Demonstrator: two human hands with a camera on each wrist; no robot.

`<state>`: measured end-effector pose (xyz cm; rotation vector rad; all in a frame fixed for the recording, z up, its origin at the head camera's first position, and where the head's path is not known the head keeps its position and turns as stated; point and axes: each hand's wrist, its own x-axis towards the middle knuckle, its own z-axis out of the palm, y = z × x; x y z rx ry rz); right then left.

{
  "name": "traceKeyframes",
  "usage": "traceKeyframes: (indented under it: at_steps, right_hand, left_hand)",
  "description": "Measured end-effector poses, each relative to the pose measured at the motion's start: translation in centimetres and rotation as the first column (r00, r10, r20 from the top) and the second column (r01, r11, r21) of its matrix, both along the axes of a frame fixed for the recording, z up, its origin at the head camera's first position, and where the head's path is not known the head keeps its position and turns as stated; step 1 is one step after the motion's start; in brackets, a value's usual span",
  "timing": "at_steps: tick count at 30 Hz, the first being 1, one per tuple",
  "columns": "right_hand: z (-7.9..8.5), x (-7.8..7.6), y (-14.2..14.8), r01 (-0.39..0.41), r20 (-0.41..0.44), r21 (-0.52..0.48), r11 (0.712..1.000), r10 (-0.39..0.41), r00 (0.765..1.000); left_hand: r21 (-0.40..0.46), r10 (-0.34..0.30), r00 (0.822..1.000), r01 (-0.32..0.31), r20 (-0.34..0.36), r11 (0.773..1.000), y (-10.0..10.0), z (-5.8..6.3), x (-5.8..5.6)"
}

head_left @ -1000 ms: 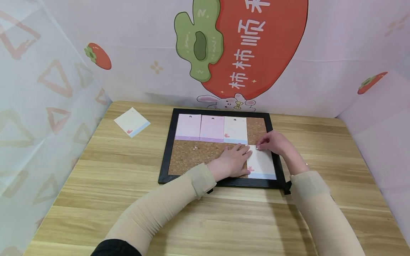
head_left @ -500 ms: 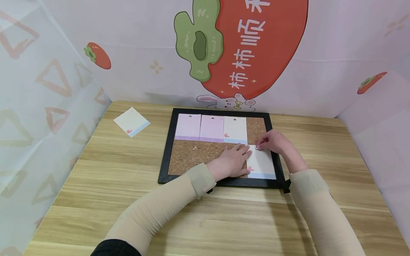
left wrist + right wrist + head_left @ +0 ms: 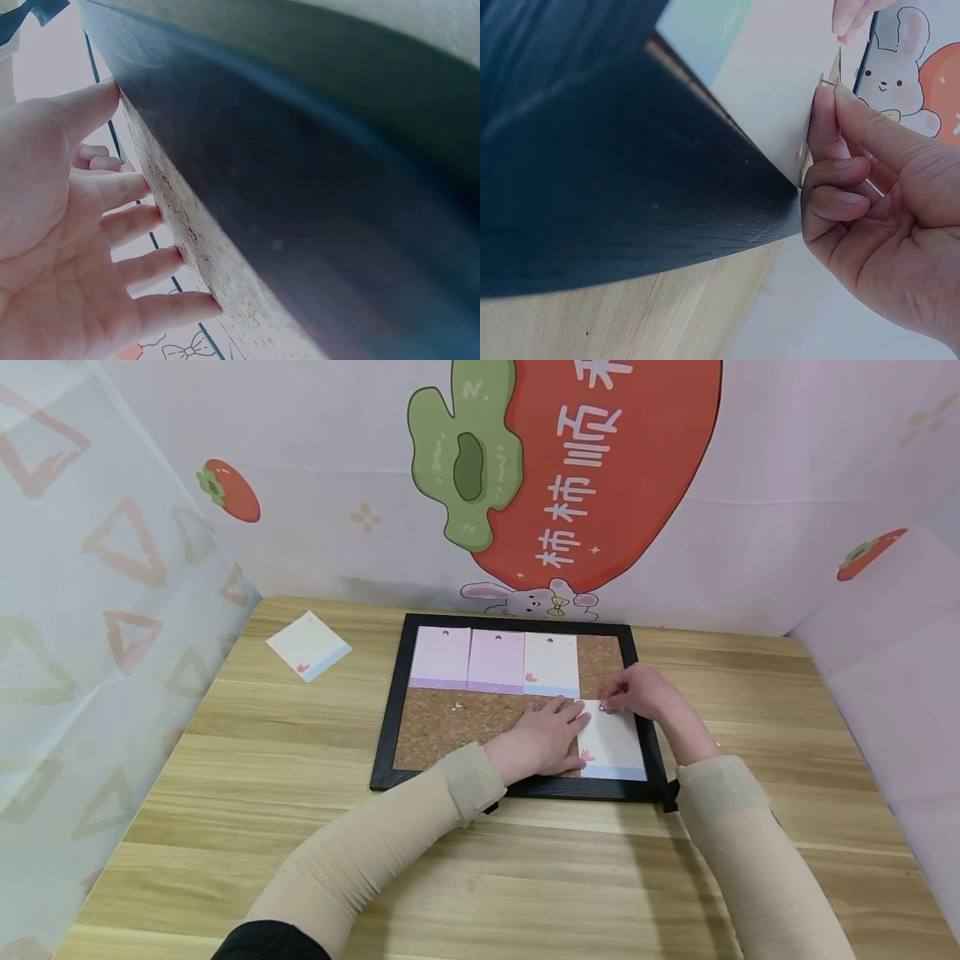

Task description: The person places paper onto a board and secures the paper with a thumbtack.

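In the head view a black-framed cork board [image 3: 427,731] lies on the wooden table. My left hand [image 3: 542,741] rests on it with fingers spread, fingertips touching the left edge of a white note [image 3: 611,739] with a blue strip. In the left wrist view the straight fingers [image 3: 142,268] of that hand lie along the cork. My right hand [image 3: 641,693] is at the note's top edge, pinching a small metal thumbtack [image 3: 826,80] between thumb and forefinger; its other fingers are curled. Whether the tack's point is in the cork is hidden.
Along the board's top row hang a pale lilac note [image 3: 440,656], a purple note [image 3: 497,662] and another white note [image 3: 551,664], each with a tack. A loose white note [image 3: 309,646] lies on the table [image 3: 247,760] at the left. A printed cloth backdrop [image 3: 315,543] stands behind.
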<state>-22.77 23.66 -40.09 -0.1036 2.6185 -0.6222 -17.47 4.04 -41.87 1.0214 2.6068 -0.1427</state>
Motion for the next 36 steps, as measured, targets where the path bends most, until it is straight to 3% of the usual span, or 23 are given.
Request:
traceKeyframes:
  at_steps: [36]
  right_hand:
    - [-0.38, 0.09, -0.62, 0.006, -0.026, 0.062, 0.998, -0.004, 1.0]
  left_hand:
    - [-0.003, -0.007, 1.0, 0.007, -0.006, 1.0, -0.01, -0.05, -0.03]
